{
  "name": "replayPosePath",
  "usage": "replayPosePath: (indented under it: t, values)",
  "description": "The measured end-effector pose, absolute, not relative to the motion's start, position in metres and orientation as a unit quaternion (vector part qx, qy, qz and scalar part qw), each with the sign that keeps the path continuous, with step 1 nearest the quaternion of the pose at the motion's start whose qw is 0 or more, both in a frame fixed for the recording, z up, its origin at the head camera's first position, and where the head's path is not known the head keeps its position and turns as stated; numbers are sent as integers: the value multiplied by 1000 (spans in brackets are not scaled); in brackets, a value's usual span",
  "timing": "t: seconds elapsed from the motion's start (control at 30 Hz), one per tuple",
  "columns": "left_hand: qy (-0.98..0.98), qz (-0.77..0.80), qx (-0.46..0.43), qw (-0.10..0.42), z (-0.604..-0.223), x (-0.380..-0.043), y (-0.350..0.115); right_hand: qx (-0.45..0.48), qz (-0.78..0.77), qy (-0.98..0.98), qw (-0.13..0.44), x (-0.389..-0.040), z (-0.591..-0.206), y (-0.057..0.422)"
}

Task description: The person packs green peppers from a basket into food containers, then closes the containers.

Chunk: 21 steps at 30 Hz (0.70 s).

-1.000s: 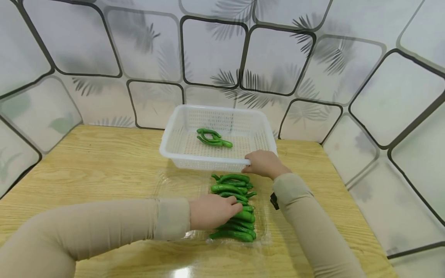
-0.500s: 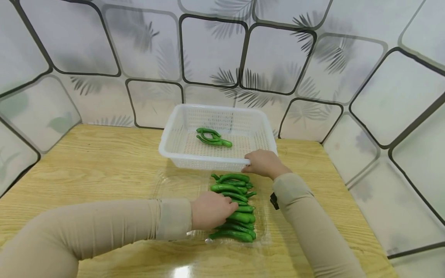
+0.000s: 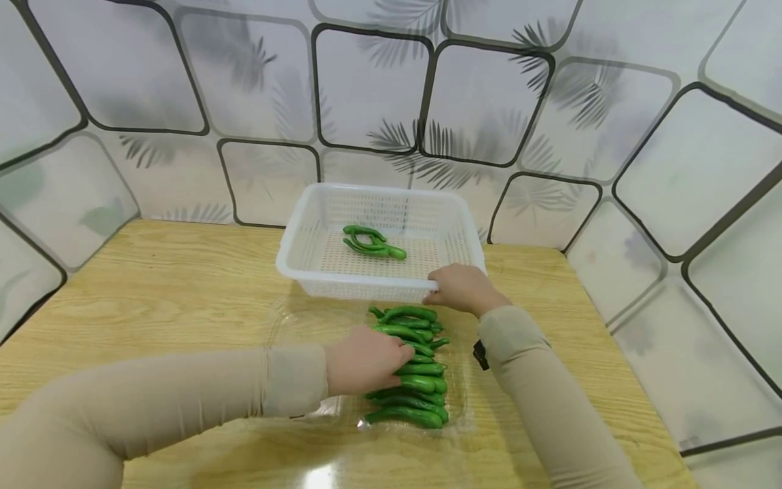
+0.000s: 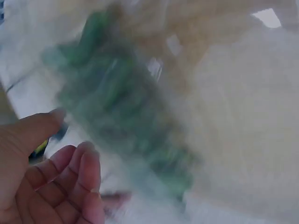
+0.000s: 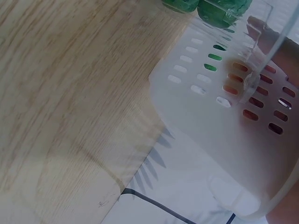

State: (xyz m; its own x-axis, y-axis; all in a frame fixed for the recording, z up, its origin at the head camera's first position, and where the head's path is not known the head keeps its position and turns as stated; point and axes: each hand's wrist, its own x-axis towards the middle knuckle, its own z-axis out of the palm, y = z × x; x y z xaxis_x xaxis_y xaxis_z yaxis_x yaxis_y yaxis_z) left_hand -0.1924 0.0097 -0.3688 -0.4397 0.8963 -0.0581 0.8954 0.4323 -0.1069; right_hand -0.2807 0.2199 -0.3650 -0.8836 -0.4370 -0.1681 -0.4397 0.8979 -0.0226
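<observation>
A row of green chili peppers lies in the right half of a clear plastic clamshell box. My left hand is over the middle of this row. In the left wrist view, the fingers are loosely bent and apart from the thumb, with nothing between them; the peppers look blurred beyond. My right hand grips the front right rim of a white perforated plastic basket. A few green chili peppers lie inside that basket. The right wrist view shows its slotted wall beside the fingers.
The box and basket stand on a wood-grain table, the basket behind the box. A patterned wall covering rises close behind the basket and along both sides. The box's open lid half lies to the left of the peppers.
My left hand has drawn slightly left and toward the basket over the pepper row, showing more of the nearer peppers. My right hand has stayed on the basket's rim.
</observation>
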Motion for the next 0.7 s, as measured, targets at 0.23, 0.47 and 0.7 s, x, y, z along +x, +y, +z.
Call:
replayPosePath:
  t: [0.23,0.47,0.7]
  values:
    - [-870,-23,-487,70,-330,-226,4,-222,1,971,84,-282,-368,221]
    - [-922,-47,-382,43,-303,-278,-1,-223,2,971,83,-282,-368,222]
    - [-942,-57,-329,22,-292,-321,-5,-217,10,972,92,-282,-369,220]
